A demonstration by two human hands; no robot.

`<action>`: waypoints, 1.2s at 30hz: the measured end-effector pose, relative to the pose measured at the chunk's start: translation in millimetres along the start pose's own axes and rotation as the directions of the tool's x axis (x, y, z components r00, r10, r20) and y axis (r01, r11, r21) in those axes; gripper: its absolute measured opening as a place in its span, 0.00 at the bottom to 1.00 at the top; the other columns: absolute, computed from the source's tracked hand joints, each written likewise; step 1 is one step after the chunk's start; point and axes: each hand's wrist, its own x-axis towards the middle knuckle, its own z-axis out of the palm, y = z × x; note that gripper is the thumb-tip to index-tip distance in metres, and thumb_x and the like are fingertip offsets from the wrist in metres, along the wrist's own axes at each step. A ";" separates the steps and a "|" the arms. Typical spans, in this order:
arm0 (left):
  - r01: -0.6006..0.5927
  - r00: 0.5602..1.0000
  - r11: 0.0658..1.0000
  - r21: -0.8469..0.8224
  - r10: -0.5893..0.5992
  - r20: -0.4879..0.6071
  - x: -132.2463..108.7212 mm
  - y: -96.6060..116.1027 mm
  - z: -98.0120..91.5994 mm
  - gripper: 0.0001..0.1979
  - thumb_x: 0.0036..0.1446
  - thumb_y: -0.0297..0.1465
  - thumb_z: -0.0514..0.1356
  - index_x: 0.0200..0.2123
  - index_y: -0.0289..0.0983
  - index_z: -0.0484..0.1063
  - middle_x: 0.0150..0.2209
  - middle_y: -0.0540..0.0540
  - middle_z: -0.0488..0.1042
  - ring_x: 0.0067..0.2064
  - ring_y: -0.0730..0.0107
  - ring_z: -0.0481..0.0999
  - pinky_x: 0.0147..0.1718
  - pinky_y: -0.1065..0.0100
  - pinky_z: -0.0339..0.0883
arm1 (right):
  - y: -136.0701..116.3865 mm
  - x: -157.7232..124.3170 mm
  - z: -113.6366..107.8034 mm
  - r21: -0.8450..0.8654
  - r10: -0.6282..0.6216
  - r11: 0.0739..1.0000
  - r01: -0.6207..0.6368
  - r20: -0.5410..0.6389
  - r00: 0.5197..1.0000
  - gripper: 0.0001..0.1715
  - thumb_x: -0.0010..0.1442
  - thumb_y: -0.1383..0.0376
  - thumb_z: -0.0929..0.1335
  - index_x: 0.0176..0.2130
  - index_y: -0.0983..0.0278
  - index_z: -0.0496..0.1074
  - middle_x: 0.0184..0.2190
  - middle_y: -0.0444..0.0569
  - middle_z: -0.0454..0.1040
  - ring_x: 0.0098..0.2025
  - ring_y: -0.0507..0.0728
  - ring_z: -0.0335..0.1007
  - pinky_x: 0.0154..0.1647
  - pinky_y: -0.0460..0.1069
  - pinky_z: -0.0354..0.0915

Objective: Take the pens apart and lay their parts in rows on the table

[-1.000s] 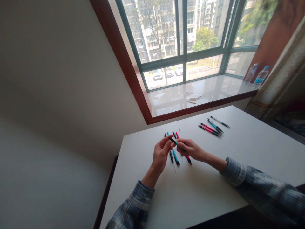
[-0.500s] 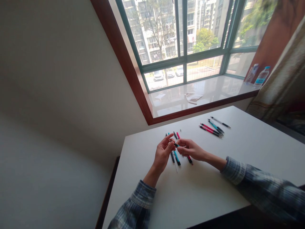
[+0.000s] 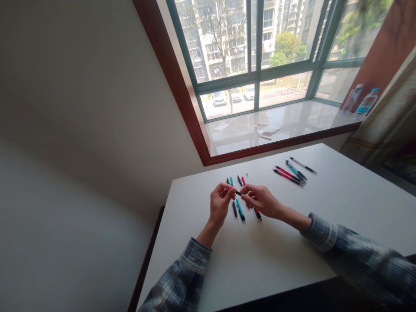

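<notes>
Between my two hands a short black pen part [image 3: 238, 193] is held above the table. My left hand [image 3: 221, 204] pinches its left end between thumb and fingertips. The fingers of my right hand [image 3: 262, 201] are closed on the other end, and they partly cover it. Under and around both hands lie loose pen pieces: a teal barrel with a black end [image 3: 240, 209], a dark piece [image 3: 234, 209], a thin white refill [image 3: 239, 222] and a red-and-black piece [image 3: 258, 214]. Beyond my fingers show a dark piece [image 3: 239, 180] and a red one [image 3: 243, 181].
Several pens [image 3: 289, 177], red, teal and clear with black grips, lie at the right rear of the white table [image 3: 276, 255]. A tiny piece [image 3: 247, 174] sits near the back edge. Plastic bottles [image 3: 366, 104] and a cloth [image 3: 267, 131] are on the windowsill.
My hands have come slightly closer together, and my left fingers have curled in around the pen part. It now shows mostly black between them. The whole view has shifted a little.
</notes>
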 end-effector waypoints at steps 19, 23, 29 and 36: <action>0.026 0.999 0.996 0.083 -0.024 -0.026 -6.9 -2.8 1.7 0.16 0.54 0.40 0.72 0.33 0.35 0.74 0.24 0.51 0.73 0.27 0.73 0.72 0.30 0.70 0.67 | 12.2 -0.3 5.7 0.210 0.072 0.975 -0.074 0.019 0.997 0.22 0.61 0.49 0.74 0.40 0.66 0.73 0.32 0.46 0.75 0.28 0.52 0.72 0.30 0.47 0.69; 0.056 0.996 0.998 0.025 -0.058 0.063 -10.6 -2.7 3.9 0.17 0.55 0.42 0.72 0.37 0.36 0.74 0.28 0.51 0.74 0.27 0.73 0.73 0.30 0.70 0.68 | 13.5 1.2 5.3 0.233 0.091 0.969 -0.087 -0.007 0.996 0.23 0.59 0.49 0.75 0.39 0.65 0.72 0.31 0.45 0.75 0.27 0.50 0.68 0.25 0.45 0.62; 0.140 0.988 0.989 -0.042 -0.136 0.076 -11.8 -5.1 -1.3 0.21 0.55 0.41 0.71 0.48 0.35 0.79 0.29 0.49 0.75 0.29 0.73 0.71 0.33 0.69 0.68 | 16.4 2.8 2.4 0.316 0.109 0.938 -0.142 0.121 0.987 0.28 0.65 0.44 0.69 0.41 0.67 0.75 0.24 0.41 0.67 0.22 0.47 0.56 0.21 0.44 0.51; 0.105 0.994 0.982 -0.156 -0.109 -0.013 -5.9 0.3 -9.2 0.14 0.53 0.38 0.74 0.37 0.35 0.80 0.28 0.51 0.72 0.29 0.76 0.70 0.32 0.72 0.66 | 14.7 -0.8 4.3 0.234 0.110 0.964 -0.130 0.099 0.989 0.28 0.66 0.44 0.67 0.41 0.67 0.78 0.24 0.43 0.67 0.23 0.48 0.57 0.21 0.44 0.54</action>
